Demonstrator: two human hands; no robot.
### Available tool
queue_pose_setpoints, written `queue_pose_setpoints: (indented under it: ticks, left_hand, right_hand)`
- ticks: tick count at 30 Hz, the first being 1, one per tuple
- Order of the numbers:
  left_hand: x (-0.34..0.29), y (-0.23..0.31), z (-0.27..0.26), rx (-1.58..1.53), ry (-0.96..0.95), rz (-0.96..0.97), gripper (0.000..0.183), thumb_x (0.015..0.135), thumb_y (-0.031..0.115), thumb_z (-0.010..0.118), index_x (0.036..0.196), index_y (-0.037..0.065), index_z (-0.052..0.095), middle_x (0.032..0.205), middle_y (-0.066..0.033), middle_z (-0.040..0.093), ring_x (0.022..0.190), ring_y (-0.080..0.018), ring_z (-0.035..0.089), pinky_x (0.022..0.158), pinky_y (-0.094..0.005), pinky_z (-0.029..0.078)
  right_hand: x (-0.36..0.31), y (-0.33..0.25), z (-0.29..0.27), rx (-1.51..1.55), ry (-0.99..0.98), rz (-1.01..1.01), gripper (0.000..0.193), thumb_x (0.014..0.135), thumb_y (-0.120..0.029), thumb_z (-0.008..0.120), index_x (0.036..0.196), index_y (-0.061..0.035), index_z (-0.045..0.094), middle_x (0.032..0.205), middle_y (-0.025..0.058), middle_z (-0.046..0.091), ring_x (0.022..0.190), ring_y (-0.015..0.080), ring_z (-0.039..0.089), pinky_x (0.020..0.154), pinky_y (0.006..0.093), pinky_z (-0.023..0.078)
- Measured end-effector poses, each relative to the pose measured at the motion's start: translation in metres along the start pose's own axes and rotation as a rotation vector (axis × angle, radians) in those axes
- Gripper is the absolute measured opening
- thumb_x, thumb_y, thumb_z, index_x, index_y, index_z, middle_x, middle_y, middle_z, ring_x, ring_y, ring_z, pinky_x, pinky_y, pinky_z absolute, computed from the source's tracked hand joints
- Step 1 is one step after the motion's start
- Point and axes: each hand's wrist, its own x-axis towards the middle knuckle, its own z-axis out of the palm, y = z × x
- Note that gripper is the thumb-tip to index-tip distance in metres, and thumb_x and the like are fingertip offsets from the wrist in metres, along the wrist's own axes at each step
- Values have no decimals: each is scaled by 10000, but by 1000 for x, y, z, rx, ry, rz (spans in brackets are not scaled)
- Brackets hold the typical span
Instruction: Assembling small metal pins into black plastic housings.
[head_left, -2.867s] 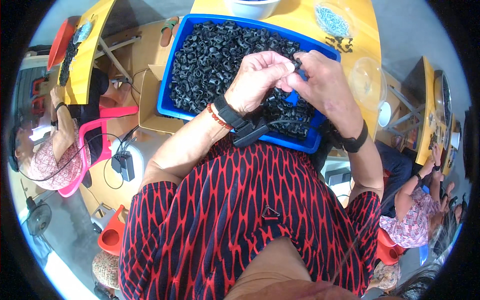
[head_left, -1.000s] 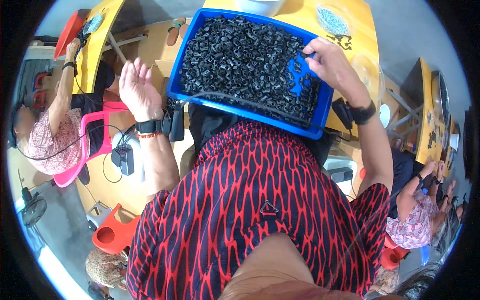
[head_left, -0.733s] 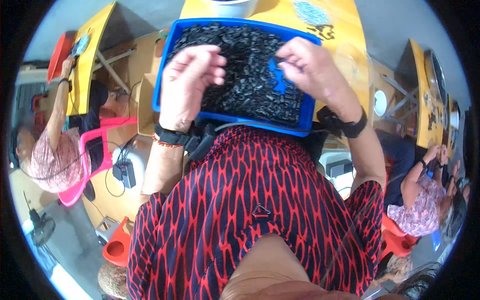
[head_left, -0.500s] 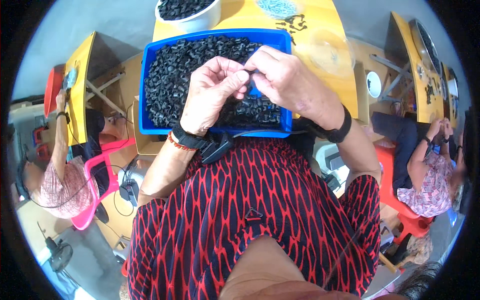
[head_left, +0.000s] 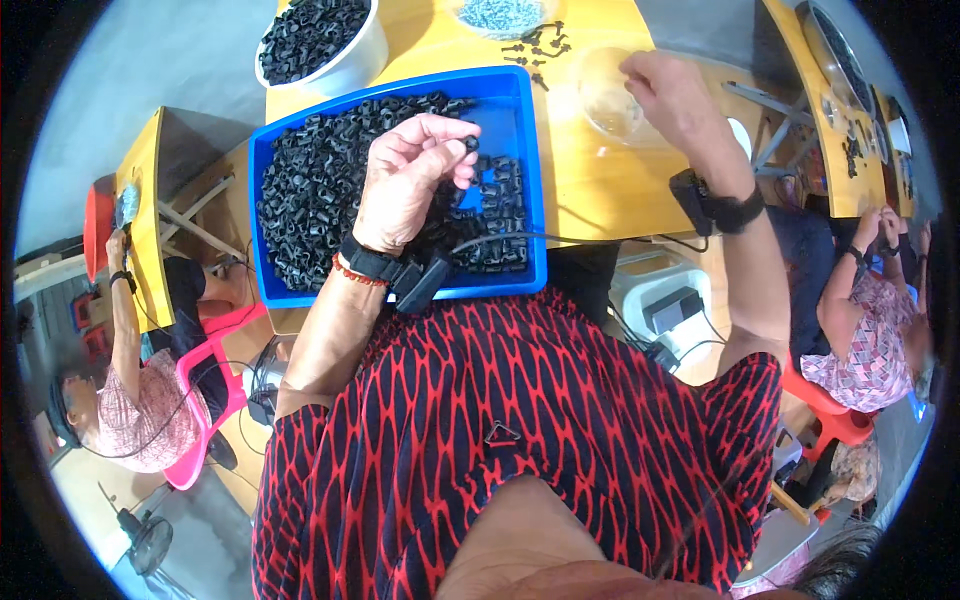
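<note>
Between the thumb and fingers of my left hand (head_left: 408, 185) is a small black ring-like plastic part (head_left: 470, 145). That hand is over a blue tray (head_left: 540, 205) heaped with small black plastic clips (head_left: 320, 190). Along the tray's right side, more clips (head_left: 503, 215) lie in rough rows, with bare blue bottom beyond them. Off to the right, my right hand (head_left: 678, 98) hovers beside a clear round dish (head_left: 598, 102) on the yellow table. Its fingers are curled together, and whatever they may hold is hidden.
A white bucket of black parts (head_left: 352, 62) stands at the far left of the yellow table (head_left: 590, 195). Farther back are a bowl of light-blue pieces (head_left: 502, 16) and loose black pieces (head_left: 540, 45). A cable (head_left: 580, 238) crosses the near edge. Other people sit at tables on both sides.
My right hand has left my left hand and moved right, to the clear dish. The left hand keeps its pinch on the black part. The whole view has shifted somewhat.
</note>
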Motion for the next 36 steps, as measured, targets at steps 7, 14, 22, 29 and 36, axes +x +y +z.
queue_pose_setpoints:
  ticks: [7, 14, 22, 29, 36]
  left_hand:
    - [-1, 2, -7, -60, 32, 2, 175, 902, 2, 592, 1063, -32, 652, 854, -82, 666, 701, -113, 609, 650, -246, 513]
    - [-2, 4, -3, -58, 31, -20, 166, 905, 23, 611, 1057, -29, 649, 843, -70, 661, 710, -107, 606, 651, -249, 512]
    - [-1, 5, -5, -75, 22, -22, 173, 904, 43, 634, 1064, -24, 646, 843, -69, 659, 710, -108, 605, 649, -251, 513]
    - [-2, 5, -7, -105, 18, -13, 171, 904, 36, 633, 1064, -24, 638, 844, -75, 664, 717, -117, 613, 651, -252, 515]
    - [-3, 5, -7, -102, 18, -8, 157, 904, 26, 623, 1053, -22, 638, 839, -76, 664, 714, -118, 611, 650, -248, 512]
  right_hand:
    - [-5, 13, 19, -113, -199, -100, 181, 863, -65, 571, 1010, 4, 651, 958, 211, 658, 914, 400, 625, 808, 426, 502]
    - [6, 9, -5, 161, 30, 36, 170, 872, -75, 574, 986, 14, 662, 913, 227, 672, 879, 403, 651, 775, 430, 518]
    - [10, 4, 3, 150, -66, 7, 161, 857, -63, 603, 991, 2, 664, 904, 199, 670, 840, 358, 652, 738, 389, 515]
    - [14, 2, 22, 148, -272, -130, 105, 787, -41, 636, 878, 9, 653, 823, 192, 639, 766, 355, 633, 677, 378, 499]
    - [13, -11, 28, -14, -356, -45, 72, 747, -38, 626, 787, 19, 606, 788, 205, 616, 751, 388, 603, 654, 419, 474]
